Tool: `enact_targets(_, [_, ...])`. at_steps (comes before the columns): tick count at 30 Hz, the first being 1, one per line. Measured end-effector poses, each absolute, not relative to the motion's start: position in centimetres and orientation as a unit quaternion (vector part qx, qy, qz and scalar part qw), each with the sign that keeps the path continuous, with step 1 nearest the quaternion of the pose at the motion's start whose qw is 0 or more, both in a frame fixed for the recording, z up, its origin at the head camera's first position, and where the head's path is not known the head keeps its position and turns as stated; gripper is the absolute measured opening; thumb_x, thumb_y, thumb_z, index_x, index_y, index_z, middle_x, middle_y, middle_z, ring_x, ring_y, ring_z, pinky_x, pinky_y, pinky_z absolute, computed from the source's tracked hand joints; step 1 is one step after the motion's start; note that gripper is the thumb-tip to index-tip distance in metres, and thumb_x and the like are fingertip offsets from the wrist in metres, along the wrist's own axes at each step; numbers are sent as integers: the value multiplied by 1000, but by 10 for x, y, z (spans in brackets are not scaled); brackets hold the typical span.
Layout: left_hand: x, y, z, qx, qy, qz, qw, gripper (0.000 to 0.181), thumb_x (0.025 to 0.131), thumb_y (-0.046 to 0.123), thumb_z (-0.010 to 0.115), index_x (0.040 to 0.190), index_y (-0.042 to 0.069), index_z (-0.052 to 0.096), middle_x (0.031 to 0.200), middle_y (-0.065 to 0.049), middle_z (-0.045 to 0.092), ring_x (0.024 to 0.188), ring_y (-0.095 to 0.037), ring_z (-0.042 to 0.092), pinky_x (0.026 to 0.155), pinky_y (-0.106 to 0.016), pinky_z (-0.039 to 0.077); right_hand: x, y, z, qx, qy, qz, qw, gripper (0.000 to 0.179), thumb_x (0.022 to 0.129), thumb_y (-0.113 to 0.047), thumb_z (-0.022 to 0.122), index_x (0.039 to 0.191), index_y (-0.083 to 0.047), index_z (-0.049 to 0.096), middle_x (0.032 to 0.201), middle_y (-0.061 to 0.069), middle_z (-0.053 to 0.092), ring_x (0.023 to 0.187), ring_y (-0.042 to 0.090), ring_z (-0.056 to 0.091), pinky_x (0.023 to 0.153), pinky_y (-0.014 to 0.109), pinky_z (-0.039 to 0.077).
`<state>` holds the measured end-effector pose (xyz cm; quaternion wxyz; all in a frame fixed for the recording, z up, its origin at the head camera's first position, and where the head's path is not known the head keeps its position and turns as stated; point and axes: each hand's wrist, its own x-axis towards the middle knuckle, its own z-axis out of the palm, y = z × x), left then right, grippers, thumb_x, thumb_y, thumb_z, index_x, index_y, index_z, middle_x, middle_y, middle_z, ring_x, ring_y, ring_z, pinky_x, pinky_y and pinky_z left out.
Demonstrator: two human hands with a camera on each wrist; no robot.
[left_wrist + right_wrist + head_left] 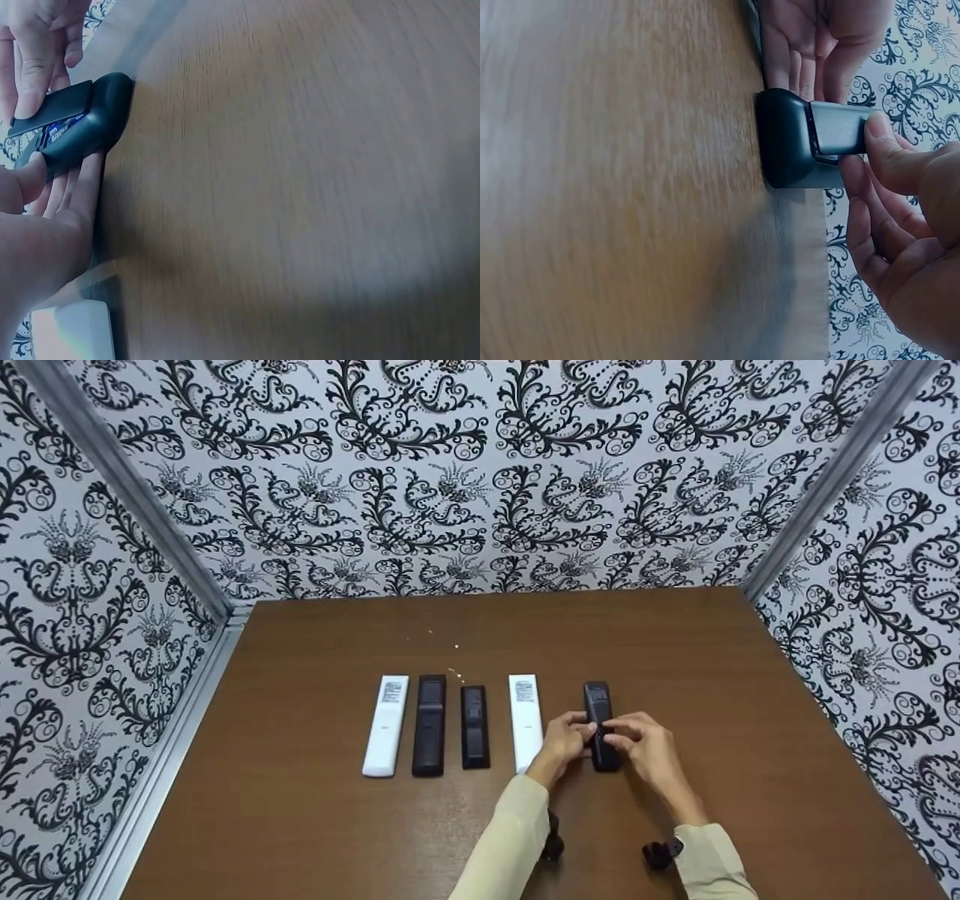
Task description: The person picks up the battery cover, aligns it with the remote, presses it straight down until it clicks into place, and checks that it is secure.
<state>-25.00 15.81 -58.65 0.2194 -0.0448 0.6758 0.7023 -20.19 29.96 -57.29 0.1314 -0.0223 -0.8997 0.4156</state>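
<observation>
A black remote control (598, 699) lies back side up on the table, its lower end toward me. My left hand (564, 741) grips it from the left, the thumb along its side and fingers under it in the left wrist view. From the right, my right hand (651, 750) pinches the battery cover (840, 129) between thumb and fingers. One edge of that cover stands raised from the remote's body. Through the gap a blue battery (55, 132) shows in the left wrist view; how many lie inside is hidden.
Left of the hands lie a white remote (526, 712), a small black remote (474, 727), a longer black remote (429, 727) and another white remote (385, 727), all in a row. Patterned walls (450, 510) stand behind and beside the brown table (315, 825).
</observation>
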Motion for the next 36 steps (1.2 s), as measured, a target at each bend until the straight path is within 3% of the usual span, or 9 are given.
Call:
enact_targets(11, [-250, 156, -587, -46, 677, 703, 214, 28, 97, 7, 62, 124, 1, 64, 109, -15, 75, 93, -18, 70, 77, -34, 61, -206, 299, -576, -32, -903, 411, 124, 19, 83, -6, 79, 101, -9, 80, 106, 11, 71, 95, 26, 69, 77, 14, 52])
enact_targets(20, [-249, 155, -589, -37, 674, 705, 219, 30, 98, 7, 61, 127, 0, 62, 110, -16, 74, 96, -21, 71, 79, -35, 61, -206, 300, -585, -40, -906, 401, 130, 27, 82, -8, 80, 109, -7, 78, 120, 16, 66, 104, 32, 68, 89, 39, 55])
enact_targets(27, [-251, 155, -592, -32, 662, 715, 222, 32, 98, 8, 62, 128, -2, 60, 110, -18, 73, 93, -20, 71, 76, -36, 62, -205, 303, -590, -89, -862, 495, 68, 51, 87, -9, 77, 135, -4, 62, 128, 23, 65, 109, 36, 68, 79, 13, 50])
enact_targets(32, [-251, 155, -593, -31, 661, 716, 223, 31, 98, 8, 62, 127, -2, 61, 107, -16, 74, 90, -18, 69, 75, -35, 62, -206, 307, -593, -126, -829, 544, 18, 50, 90, -17, 75, 136, -2, 61, 127, 25, 66, 115, 31, 66, 79, 11, 48])
enact_targets(36, [-250, 155, -592, -28, 665, 713, 221, 31, 98, 9, 62, 127, -1, 61, 106, -16, 74, 90, -17, 69, 76, -35, 61, -205, 308, -594, -133, -829, 543, 8, 51, 90, -22, 76, 135, -4, 61, 127, 22, 67, 109, 23, 66, 79, 13, 49])
